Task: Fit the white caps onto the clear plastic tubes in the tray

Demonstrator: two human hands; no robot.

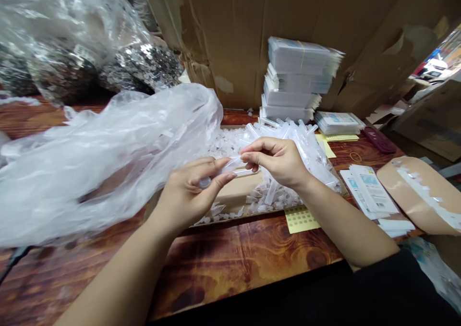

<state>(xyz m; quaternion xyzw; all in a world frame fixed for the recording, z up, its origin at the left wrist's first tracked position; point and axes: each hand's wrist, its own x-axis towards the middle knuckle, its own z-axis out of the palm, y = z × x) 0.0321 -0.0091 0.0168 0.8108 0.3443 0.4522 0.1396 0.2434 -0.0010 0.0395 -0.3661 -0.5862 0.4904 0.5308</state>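
Between my two hands, over a shallow cardboard box point(230, 196), is a clear plastic tube point(232, 164). My left hand point(196, 182) is closed round its left part, thumb and fingers pinching it. At its right end my right hand point(277, 160) pinches with thumb and forefinger; whether a small cap sits between those fingertips is hidden. Below and behind the hands the box holds many small clear plastic caps point(226, 141) and loose clear tubes point(309, 148). The rounded end of something translucent shows under my left fingers.
A crumpled plastic bag point(118, 153) covers the left side. Bags of shiny metal pieces point(144, 64) stand behind it. Stacked printed packets point(298, 81) lean near a cardboard wall point(230, 33). At right lie printed cards point(370, 189), a yellow sticker sheet point(300, 219) and a beige curved panel point(414, 196).
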